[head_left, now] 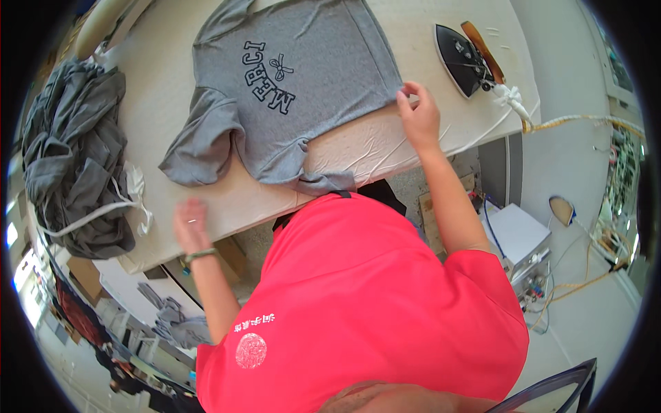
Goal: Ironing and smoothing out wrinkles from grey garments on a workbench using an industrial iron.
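In the head view, the grey sweatshirt (330, 62) lies ahead of both hands on the pale, creased cloth of the counter (155, 82), its length running across the person, hem rightward. The right hand (418, 113) is nearer that hem, curled at its corner; I can't tell whether it grips. The left hand (191, 224) blurs below the rumpled sleeve (200, 148), fingers unclear. Soft knit bears dark-outlined letters; leftward slumps a darker heap of cloth (76, 158).
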A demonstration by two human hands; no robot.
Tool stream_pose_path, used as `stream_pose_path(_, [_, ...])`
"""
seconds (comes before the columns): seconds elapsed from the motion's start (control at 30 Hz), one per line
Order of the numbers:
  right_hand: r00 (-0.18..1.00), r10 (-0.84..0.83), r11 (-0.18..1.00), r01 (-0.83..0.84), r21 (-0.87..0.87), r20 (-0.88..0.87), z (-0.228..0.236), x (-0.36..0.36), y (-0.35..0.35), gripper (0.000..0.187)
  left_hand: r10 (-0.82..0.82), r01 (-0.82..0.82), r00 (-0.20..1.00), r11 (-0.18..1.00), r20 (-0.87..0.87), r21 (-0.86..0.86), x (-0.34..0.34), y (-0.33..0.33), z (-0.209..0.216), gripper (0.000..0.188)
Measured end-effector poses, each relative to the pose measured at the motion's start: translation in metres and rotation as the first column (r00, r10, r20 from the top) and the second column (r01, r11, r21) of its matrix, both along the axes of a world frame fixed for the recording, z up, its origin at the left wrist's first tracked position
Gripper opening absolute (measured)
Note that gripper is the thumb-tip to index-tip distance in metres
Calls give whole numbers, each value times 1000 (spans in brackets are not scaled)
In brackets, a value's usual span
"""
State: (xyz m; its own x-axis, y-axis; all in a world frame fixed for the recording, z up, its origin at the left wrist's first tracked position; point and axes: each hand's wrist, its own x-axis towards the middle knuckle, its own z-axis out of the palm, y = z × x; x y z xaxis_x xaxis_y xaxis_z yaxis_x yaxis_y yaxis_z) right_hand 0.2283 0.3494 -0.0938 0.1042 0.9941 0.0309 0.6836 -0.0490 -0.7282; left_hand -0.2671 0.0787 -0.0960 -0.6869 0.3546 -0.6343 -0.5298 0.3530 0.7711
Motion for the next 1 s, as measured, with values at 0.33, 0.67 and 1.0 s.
stream_pose_path(0.33, [953, 235, 879, -293, -376, -193, -24, 42, 60, 35, 29, -37, 996, 994, 83, 103, 267, 71, 0, 28])
stream_pose_path(0.67, [864, 346, 822, -467, -326, -367, -28, 64, 64, 33, -526, 304, 827, 714, -197, -630, 258, 51, 65, 36])
stream_pose_path(1.0, [851, 326, 794, -483, -369, -411, -24, 56, 62, 32, -9, -35, 984, 969, -180, -243, 135, 43, -5, 56])
